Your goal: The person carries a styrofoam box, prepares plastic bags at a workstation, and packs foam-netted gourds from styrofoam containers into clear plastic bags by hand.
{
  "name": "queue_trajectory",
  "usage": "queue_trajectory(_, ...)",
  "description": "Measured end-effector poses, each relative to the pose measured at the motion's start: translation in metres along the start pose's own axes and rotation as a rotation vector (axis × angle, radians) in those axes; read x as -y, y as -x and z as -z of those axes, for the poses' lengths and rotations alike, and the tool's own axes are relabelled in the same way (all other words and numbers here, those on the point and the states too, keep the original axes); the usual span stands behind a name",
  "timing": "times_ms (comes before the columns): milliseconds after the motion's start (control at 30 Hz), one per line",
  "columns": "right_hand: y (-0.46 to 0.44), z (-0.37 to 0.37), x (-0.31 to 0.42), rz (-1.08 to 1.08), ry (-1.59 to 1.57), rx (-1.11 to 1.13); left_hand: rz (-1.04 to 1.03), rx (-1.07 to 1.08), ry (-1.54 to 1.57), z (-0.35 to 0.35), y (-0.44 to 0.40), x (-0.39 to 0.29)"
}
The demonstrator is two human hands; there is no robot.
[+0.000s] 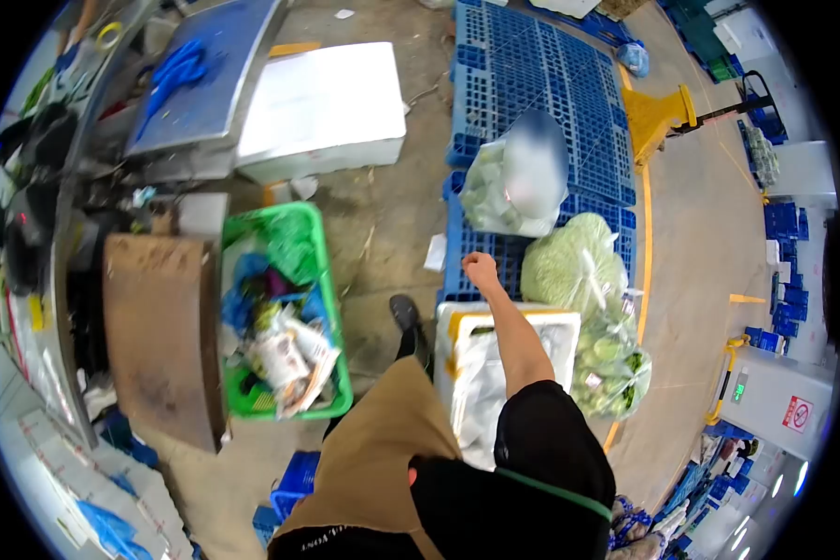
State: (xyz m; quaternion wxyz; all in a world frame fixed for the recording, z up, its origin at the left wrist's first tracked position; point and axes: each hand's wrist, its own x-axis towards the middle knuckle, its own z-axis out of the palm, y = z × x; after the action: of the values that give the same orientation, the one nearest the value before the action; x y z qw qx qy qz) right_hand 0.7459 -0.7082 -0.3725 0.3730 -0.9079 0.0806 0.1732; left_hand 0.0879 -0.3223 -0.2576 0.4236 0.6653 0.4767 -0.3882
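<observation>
My right hand [481, 271] reaches forward with its fingers curled closed, and I see nothing in them. It hangs over the near left edge of a blue plastic pallet [509, 254]. Below my forearm stands a white foam box [471, 373], open at the top, with a pale lining or clear plastic inside. Just right of the hand lies a large clear bag of light green produce [569, 266]. Beyond it sits another clear plastic bag [499, 191] with pale green contents, partly blurred. My left hand is out of view.
To my left, a green crate [327, 271] holds bags and scraps. Ahead are a white foam box [331, 103] and a metal table [205, 65] with blue gloves. A bag of leafy greens [611, 378] lies right; a yellow pallet jack [658, 121] stands farther off.
</observation>
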Motion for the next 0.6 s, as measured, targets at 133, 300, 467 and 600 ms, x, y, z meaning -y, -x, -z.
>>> queue_trajectory(133,-0.112,0.055,-0.031,-0.146,0.016,-0.049,0.176,-0.035,-0.013,-0.019,0.002,-0.076)
queue_trajectory(300,-0.227,0.070,-0.116,-0.014,0.190,-0.137,0.311,-0.068,-0.035,-0.032,0.013,-0.134)
queue_trajectory(467,-0.280,0.114,-0.164,-0.215,0.456,-0.181,0.345,-0.090,-0.079,-0.031,0.029,-0.154)
queue_trajectory(600,-0.256,0.162,-0.215,-0.300,0.256,-0.219,0.247,-0.087,-0.166,-0.033,0.040,-0.148)
